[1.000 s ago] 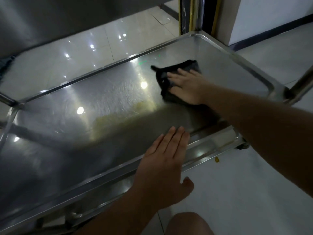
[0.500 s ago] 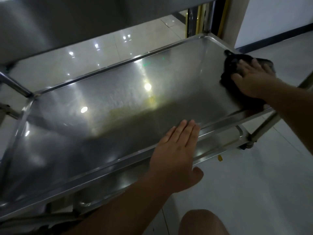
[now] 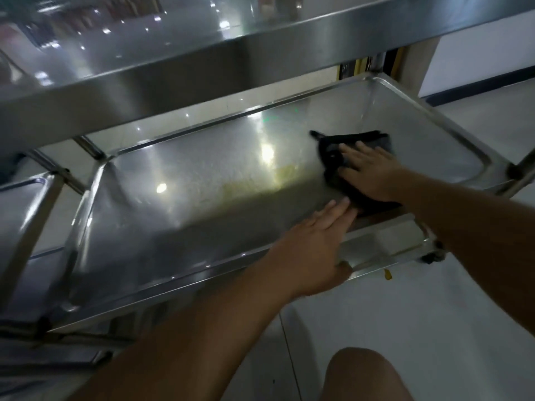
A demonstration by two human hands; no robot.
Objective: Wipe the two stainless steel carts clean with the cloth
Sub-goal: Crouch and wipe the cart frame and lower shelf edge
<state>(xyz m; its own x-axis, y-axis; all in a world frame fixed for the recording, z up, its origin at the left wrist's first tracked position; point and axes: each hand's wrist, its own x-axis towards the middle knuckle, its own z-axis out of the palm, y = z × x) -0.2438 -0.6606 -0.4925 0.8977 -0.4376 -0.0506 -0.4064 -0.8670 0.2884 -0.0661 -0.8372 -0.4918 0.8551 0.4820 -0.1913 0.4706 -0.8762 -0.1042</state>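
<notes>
A stainless steel cart's middle shelf fills the view, shiny and lit by reflections. A dark cloth lies flat on the shelf's right half. My right hand presses on the cloth with fingers spread and straight. My left hand rests flat on the shelf's near rim, fingers straight, fingertips almost touching the cloth. The cart's top shelf overhangs across the upper view.
A second steel cart stands at the left, partly seen. The lower shelf and a caster show under the near rim. Pale tiled floor lies to the right, my knee at the bottom.
My right hand slid the cloth from the shelf's right end back leftward toward the middle. My left hand stays on the near rim. The view has tilted up to show the top shelf.
</notes>
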